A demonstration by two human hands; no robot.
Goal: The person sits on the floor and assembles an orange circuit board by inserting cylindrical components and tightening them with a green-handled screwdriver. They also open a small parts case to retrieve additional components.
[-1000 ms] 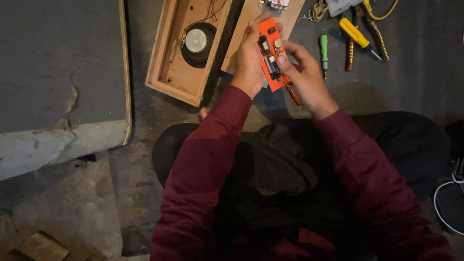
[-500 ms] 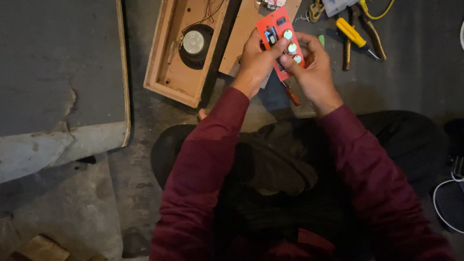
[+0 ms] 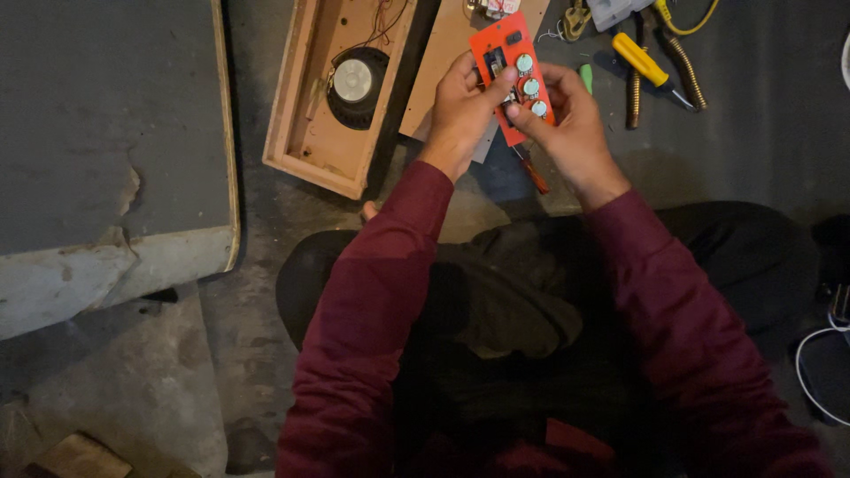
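Head view
Floor (image 3: 266,230): dark, rough concrete; the person sits on it with legs folded, in dark red sleeves.
Slab (image 3: 97,133): a grey board with a pale chipped edge, lying at the left.
Orange panel (image 3: 513,75): a small flat plate with three round pale knobs in a row and dark slots, held up between both hands above the floor, tilted.
Left hand (image 3: 460,111): closed on the panel's left edge, thumb across its face.
Right hand (image 3: 571,124): closed on the panel's right and lower edge, fingertips by the knobs.
Wooden box (image 3: 341,88): open, shallow, lying flat just left of the hands, a round speaker (image 3: 354,80) and thin wires inside.
Flat wooden board (image 3: 447,53): beside the box, partly under the hands.
Tools: a yellow-handled screwdriver (image 3: 642,60) and pliers (image 3: 686,75) lie on the floor to the right.
White cable (image 3: 810,372): at the far right edge.
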